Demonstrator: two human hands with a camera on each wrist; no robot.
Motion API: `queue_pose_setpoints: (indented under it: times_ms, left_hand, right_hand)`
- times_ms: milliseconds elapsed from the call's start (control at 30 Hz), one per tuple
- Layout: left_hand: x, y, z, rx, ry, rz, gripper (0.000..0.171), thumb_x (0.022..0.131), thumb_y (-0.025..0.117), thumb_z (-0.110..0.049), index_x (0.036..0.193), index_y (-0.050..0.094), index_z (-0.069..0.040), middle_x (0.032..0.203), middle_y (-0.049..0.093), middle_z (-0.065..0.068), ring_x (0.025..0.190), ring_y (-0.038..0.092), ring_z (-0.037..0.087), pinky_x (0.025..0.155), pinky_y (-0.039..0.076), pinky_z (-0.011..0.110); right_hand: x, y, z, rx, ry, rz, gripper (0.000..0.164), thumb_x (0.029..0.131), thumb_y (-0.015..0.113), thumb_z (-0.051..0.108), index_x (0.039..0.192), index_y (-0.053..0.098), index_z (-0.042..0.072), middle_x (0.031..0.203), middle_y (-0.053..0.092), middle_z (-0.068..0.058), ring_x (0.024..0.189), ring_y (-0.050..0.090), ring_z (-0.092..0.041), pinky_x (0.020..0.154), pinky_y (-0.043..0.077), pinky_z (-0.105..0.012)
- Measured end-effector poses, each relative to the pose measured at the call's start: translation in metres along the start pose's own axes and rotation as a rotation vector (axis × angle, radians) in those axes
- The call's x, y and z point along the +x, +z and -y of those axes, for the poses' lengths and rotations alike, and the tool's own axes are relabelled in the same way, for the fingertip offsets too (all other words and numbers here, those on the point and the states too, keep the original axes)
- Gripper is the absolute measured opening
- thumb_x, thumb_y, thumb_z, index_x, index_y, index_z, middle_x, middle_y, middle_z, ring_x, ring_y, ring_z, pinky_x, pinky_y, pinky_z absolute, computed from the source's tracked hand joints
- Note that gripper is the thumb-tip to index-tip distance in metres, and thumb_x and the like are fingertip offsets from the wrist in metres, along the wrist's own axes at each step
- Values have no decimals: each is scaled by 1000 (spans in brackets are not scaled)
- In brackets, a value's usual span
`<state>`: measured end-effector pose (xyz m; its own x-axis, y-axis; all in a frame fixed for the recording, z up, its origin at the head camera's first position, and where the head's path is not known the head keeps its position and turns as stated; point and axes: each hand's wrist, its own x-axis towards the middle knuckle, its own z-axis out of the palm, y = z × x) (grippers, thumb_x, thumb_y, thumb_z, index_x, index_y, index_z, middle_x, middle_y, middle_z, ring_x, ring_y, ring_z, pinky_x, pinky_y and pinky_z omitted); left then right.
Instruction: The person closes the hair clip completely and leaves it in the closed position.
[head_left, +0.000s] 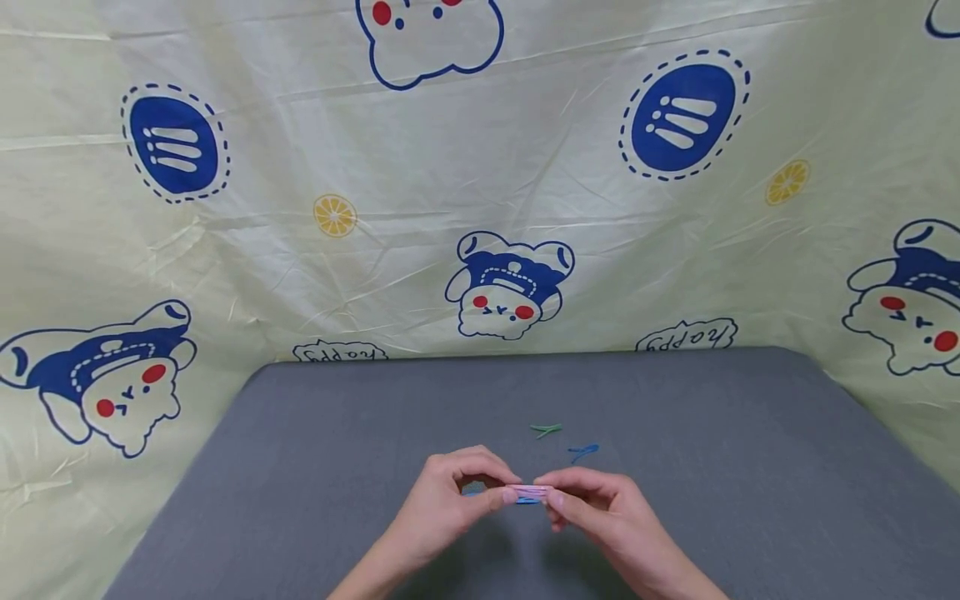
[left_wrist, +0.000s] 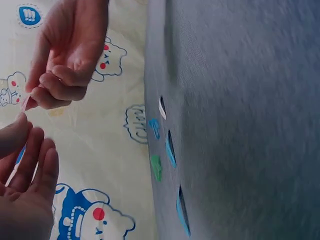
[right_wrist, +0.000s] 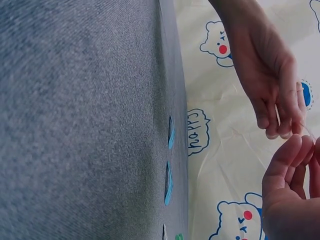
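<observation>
A thin pink strip (head_left: 530,491) is stretched level between both hands, above the table. My left hand (head_left: 450,493) pinches its left end between thumb and fingertips. At the other end, my right hand (head_left: 603,504) holds it the same way. Seen from the left wrist, the pink strip (left_wrist: 25,104) is short and narrow between the two sets of fingertips. Light blue strips lie on the table below the hands, one (left_wrist: 170,150) nearer the right hand and another (left_wrist: 183,210) farther along. In the head view the hands partly hide them.
Beyond the hands, a green looped strip (head_left: 546,430) and a darker blue one (head_left: 583,452) lie on the grey table (head_left: 337,433). A pale strip (left_wrist: 162,107) shows in the left wrist view. Printed cloth (head_left: 420,167) hangs behind the table.
</observation>
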<state>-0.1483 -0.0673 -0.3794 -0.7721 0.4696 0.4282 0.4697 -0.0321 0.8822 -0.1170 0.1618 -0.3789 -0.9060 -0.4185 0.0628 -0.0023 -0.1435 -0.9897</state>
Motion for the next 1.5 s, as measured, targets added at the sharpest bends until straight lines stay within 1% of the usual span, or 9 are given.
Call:
queue_pose_setpoints:
  times_ms: [167,333,467,567,700,933,1133,1267,1500]
  left_hand:
    - [0,1,-1,171,103,-51,10,86,77,-14,95,75,-18,92,68,-7,85,63,13,78,54,33]
    - [0,-1,-2,282,174,-49,11,87,75,-13,96,75,-19,92,67,-11,86,61,8,76,53,30]
    - [1,-2,-1,310,176,-47,8,88,74,-16,95,75,-19,91,67,-13,86,61,7,75,53,30]
    - [0,-2,0,318,179,-45,9,87,75,-13,95,75,-18,91,67,-13,86,61,6,75,53,28]
    - [0,-3,4,345,216,-43,12,85,75,-8,94,75,-17,90,67,-11,86,61,6,74,53,27]
    - [0,-4,7,397,294,-20,12,85,75,-6,93,74,-15,90,68,-7,85,60,8,72,53,26]
    - [-2,-7,6,426,254,44,13,84,75,-3,92,72,-13,90,66,-9,87,59,6,74,54,27]
    - [-3,-10,6,456,222,92,15,82,77,1,90,72,-12,90,65,-9,88,58,5,76,52,22]
    - [-7,-16,9,494,210,87,15,81,78,1,88,72,-11,87,64,-10,85,57,5,73,53,25]
  right_hand:
    - [1,1,-2,44,-15,-1,25,101,56,9,119,63,-6,92,61,-6,84,58,-17,79,51,-31]
    - [0,3,0,33,22,-67,29,99,60,12,121,62,-6,96,62,-8,84,59,-18,80,53,-32]
    - [0,7,0,-97,1,-177,29,93,68,13,118,66,-1,99,65,-12,82,63,-23,78,54,-34]
    - [0,8,-1,-214,-28,-234,27,88,74,15,112,69,3,99,68,-14,83,66,-27,76,55,-34]
    - [-1,9,-3,-331,-96,-234,23,87,76,16,106,71,5,94,69,-12,82,67,-25,73,56,-33]
    - [-2,13,-1,-528,-149,-274,14,86,77,22,99,73,19,88,69,-1,76,63,-16,72,55,-32]
    - [-2,14,0,-649,-192,-271,14,85,78,19,96,73,26,88,69,3,74,62,-12,72,54,-30]
    - [-1,13,-2,-690,-204,-240,13,86,77,22,96,73,28,88,68,6,73,61,-9,71,54,-29]
    - [7,12,-8,-709,-201,-165,11,87,77,26,97,73,29,86,67,10,73,60,-9,66,53,-29]
